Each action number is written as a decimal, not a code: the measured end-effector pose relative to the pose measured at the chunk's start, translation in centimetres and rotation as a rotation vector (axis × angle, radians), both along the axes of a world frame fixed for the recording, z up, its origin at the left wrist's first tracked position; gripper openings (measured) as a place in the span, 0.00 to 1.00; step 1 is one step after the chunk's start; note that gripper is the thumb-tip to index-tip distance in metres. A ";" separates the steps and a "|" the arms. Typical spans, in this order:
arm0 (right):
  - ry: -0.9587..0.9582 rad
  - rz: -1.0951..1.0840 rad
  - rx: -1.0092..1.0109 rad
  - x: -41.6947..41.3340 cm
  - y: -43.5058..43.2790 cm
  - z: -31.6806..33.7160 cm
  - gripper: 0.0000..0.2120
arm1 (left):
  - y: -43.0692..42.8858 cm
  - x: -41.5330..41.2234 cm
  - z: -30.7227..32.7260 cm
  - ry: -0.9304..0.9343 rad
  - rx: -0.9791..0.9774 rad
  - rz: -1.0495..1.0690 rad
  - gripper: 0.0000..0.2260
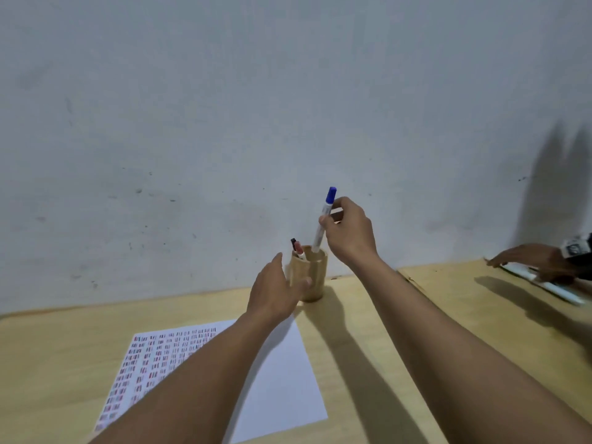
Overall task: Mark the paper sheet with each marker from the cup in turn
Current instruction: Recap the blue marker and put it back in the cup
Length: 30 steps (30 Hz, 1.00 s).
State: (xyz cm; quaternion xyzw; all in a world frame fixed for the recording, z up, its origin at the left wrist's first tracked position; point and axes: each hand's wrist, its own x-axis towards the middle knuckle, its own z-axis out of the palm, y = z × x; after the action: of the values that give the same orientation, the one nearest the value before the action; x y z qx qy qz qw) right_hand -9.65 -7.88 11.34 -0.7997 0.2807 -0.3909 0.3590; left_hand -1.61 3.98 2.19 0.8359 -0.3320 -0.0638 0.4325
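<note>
A: Right, start on the left. The paper sheet [282, 373] lies flat on the table [48, 347], under the left forearm and nearer the person than the fingers. Rows of small coloured marks fill its left part; the right part's bare.

B: And the left hand [275, 293]?

A: Fingers loosely spread, curled toward the cup [312, 280]. Thumb's on the near side and seems to touch the wall, but it's blurred, so I can't tell if it really grips. Looks like it's there to steady the cup, imo.

B: What's in the cup?

A: A red marker [299, 249] w/ a dark tip, leaning left, just beyond the left fingertips. Then the blue marker [323, 222]: white barrel, blue cap up top, its lower end at the cup's rim, prob. still inside.

B: Right hand [349, 232]?

A: Thumb & forefinger pinch the barrel just below the cap, other fingers curled behind.

B: How'll it handle?

A: Light and stiff, I'd say, smooth plastic, so a bit slippery. A two-finger pinch should do for lifting; for marking I'd shift lower, nearer the tip. The cup looks light too and could tip, hence the steadying hand.

B: Far right?

A: Another person's hand [538, 261] on the table, well apart from all this.
</note>
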 end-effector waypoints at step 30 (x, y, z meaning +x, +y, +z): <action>0.384 0.059 -0.086 5.5 -3.1 -7.3 0.09 | -5.2 1.5 -4.0 0.131 -0.196 0.069 0.24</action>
State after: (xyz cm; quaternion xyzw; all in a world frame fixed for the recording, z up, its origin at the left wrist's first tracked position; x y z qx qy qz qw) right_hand -4.16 -11.02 4.03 -0.8819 0.3036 -0.2322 0.2759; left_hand -0.12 -1.18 -1.83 0.7945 -0.2788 -0.0709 0.5347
